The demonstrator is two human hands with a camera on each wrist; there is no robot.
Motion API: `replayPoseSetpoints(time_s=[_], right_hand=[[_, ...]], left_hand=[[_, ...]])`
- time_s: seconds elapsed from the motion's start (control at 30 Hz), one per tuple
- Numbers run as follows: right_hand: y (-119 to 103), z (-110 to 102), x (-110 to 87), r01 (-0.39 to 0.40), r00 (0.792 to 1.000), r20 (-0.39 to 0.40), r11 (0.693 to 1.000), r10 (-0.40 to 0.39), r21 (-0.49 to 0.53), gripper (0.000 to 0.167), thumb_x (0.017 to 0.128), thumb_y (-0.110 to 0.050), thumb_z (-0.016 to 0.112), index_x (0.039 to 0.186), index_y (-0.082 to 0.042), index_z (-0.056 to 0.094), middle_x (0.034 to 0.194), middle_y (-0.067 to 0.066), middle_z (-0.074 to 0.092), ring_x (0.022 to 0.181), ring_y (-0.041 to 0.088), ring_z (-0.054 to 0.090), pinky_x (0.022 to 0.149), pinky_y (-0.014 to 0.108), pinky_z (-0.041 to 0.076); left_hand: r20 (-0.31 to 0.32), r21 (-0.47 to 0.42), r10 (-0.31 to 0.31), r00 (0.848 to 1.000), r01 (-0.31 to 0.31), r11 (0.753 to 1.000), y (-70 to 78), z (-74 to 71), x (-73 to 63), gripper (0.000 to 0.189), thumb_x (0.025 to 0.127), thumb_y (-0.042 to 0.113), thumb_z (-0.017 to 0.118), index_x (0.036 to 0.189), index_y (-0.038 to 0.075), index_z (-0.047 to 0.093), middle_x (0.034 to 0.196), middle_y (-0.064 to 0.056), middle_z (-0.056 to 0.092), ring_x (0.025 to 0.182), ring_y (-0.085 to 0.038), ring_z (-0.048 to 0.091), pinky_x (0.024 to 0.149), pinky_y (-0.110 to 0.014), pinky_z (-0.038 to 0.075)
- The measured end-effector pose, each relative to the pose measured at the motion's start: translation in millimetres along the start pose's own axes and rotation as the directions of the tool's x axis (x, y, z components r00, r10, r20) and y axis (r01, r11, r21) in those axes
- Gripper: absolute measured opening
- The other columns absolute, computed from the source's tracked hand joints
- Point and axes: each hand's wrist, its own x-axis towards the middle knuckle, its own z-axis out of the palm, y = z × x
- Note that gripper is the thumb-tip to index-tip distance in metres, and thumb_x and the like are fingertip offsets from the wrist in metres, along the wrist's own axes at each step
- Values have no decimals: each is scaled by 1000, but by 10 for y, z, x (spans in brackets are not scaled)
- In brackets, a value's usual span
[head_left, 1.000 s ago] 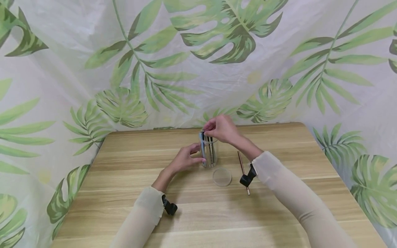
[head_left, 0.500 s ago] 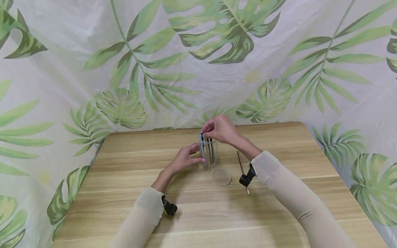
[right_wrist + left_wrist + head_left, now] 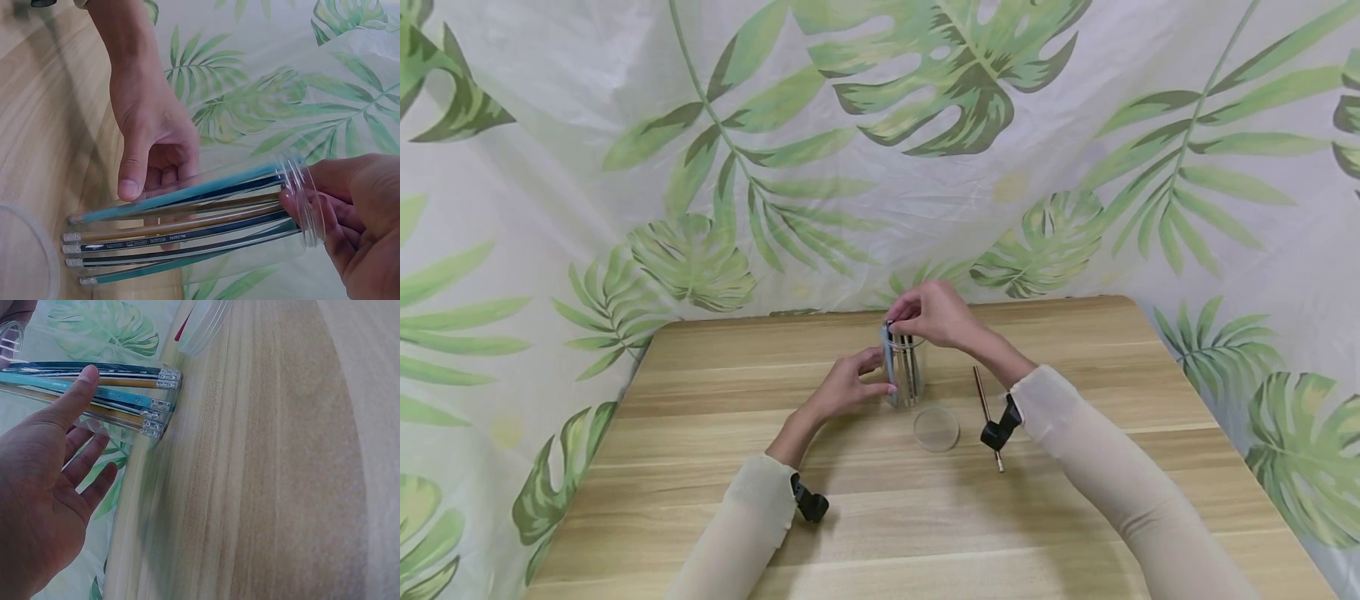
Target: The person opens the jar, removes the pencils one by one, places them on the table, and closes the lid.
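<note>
The left grip (image 3: 847,385) clasped a clear jar (image 3: 922,371) of pencils (image 3: 187,225) upright on the counter (image 3: 880,517); a dark pencil (image 3: 890,326) sat lower than a second earlier beneath the right grip (image 3: 942,315), whose hold was unclear.

Materials and surface finish: clear plastic, lacquer, metal, wood grain and cloth.
The jar (image 3: 194,212) appeared to be transparent plastic, smooth and glossy, with a ridged neck. The pencils (image 3: 169,239) inside showed smooth, glossy coated barrels and shiny metallic end bands (image 3: 73,249). The disc (image 3: 936,429) was clear and smooth. The loose pencil (image 3: 982,393) had a metallic coppery sheen. The counter (image 3: 880,517) presented a smooth wood-grain surface; the backdrop (image 3: 880,167), creased sheeting with a soft sheen; the sleeves (image 3: 737,517), matt cloth.
</note>
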Motion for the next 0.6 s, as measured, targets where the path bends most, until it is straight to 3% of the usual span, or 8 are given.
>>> replayPoseSetpoints(time_s=[0.6], right_hand=[[61,-54,-79,54,999,-11,987,-53,149,11,93,-4,81,104,-3,79,91,6,79,83,21,75,74,28,61]], left_hand=[[-14,-16,7,1000,-8,1000,-8,18,2,71,90,4,85,152,-5,51,147,-26,60,137,-46,57,118,-55,46]])
